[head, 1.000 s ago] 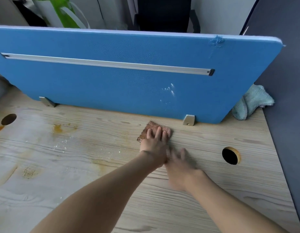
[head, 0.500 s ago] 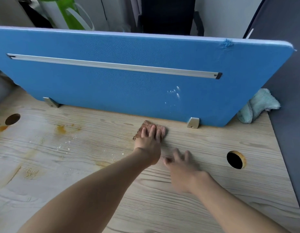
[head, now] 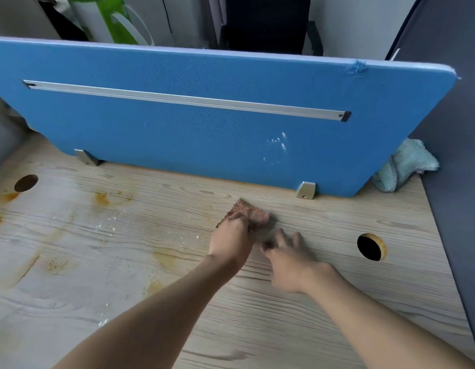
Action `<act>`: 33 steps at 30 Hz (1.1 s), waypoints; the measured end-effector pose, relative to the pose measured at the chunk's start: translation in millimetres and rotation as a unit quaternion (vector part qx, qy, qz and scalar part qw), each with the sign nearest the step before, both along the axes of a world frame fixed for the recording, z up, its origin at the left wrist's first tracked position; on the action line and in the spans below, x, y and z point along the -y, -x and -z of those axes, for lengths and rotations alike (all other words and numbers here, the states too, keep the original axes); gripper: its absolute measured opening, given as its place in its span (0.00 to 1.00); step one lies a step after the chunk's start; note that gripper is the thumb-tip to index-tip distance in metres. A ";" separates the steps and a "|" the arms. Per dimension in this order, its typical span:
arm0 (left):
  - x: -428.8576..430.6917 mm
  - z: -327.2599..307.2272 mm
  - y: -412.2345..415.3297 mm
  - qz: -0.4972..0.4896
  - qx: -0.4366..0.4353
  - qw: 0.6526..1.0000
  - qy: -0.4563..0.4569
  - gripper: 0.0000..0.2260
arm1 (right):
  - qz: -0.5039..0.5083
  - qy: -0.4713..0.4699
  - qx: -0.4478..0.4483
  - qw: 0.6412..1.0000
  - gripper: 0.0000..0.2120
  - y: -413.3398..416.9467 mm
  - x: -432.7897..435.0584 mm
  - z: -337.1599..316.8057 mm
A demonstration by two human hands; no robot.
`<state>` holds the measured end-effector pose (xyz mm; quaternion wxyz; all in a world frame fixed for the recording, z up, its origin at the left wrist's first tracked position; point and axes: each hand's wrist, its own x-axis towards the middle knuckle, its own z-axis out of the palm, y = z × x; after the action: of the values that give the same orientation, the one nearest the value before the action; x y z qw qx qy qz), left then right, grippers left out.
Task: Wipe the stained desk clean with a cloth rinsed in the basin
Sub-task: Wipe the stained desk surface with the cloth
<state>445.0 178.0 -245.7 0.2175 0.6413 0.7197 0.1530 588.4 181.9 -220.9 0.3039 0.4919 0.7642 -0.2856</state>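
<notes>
Cloth (head: 251, 210) of rusty brown, coarse and nubbly, lies on the pale wood-grain desk (head: 337, 302), towards its far edge and near the blue partition (head: 204, 134). We see the left hand (head: 231, 243) pressing on the cloth's near half, its fingers too blurred for us to tell flat from curled. The right hand (head: 291, 262) is just to its right, fingers spread, holding nothing. Orange stains (head: 101, 199) and white crumbs (head: 108, 226) mark the desk's left side.

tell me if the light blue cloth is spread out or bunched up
Bunched up: the light blue cloth lies crumpled beside the blue divider.
</notes>
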 end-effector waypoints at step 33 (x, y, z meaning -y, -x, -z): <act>65.7 -92.6 37.2 -0.154 0.597 0.786 -0.045 0.10 | 0.414 0.009 -0.578 0.704 0.19 40.3 32.3 -63.7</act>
<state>407.8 112.4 -153.1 0.5479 0.3116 0.5279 0.5693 548.1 149.6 -157.2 -0.3416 0.4946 0.5073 -0.6175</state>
